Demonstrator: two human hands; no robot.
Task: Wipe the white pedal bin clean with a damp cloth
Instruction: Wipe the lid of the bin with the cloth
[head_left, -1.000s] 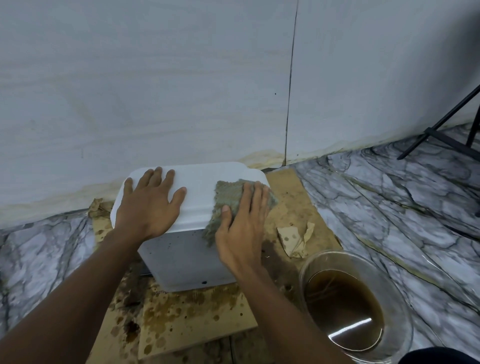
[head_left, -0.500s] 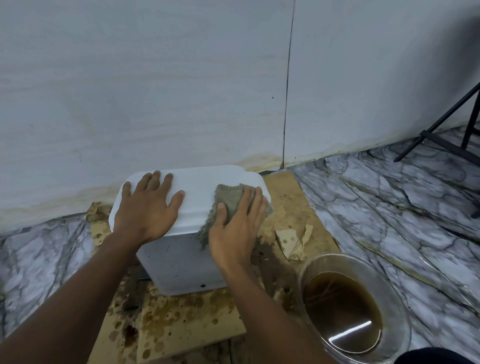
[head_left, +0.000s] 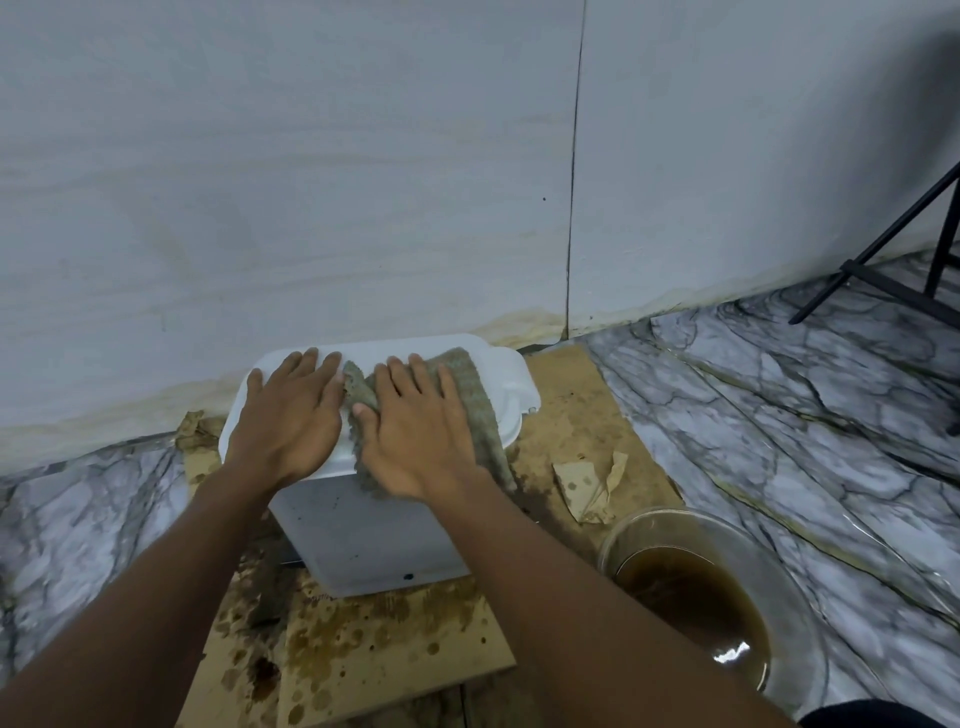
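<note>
— Confirming layout first: white pedal bin (head_left: 374, 540) on far half of cardboard sheet (head_left: 571, 395), close to wall?

— Correct. Note lid (head_left: 506, 374) closed, and cloth (head_left: 475, 405) spread over right half of lid, hanging past near rim.

— Hand states?

— Left hand (head_left: 291, 415): spread flat, fingers straight, pressing on left half of lid, gripping nothing. Right hand (head_left: 415, 447): spread flat on cloth, fingers straight, thumb out to the side, pressing cloth against lid. No pinch on either side.

— Technique for this pass?

— Keep left hand bearing down to stop bin sliding on wet, stained sheet. Drive cloth with whole palm, not fingertips alone. Work in overlapping strokes from left hand's side toward right end of lid, then down over rim and raised lip there. Afterwards, move bracing hand aside and wipe patch beneath it.

— Rinsing?

— Use bowl (head_left: 810, 613), just beside right edge of sheet. Judge brown water inside a likely source of streaks; wring hard before returning to lid.

— Remaining work?

— Probably most of body. Treat front wall, marked with small dark specks, as not yet wiped.
</note>
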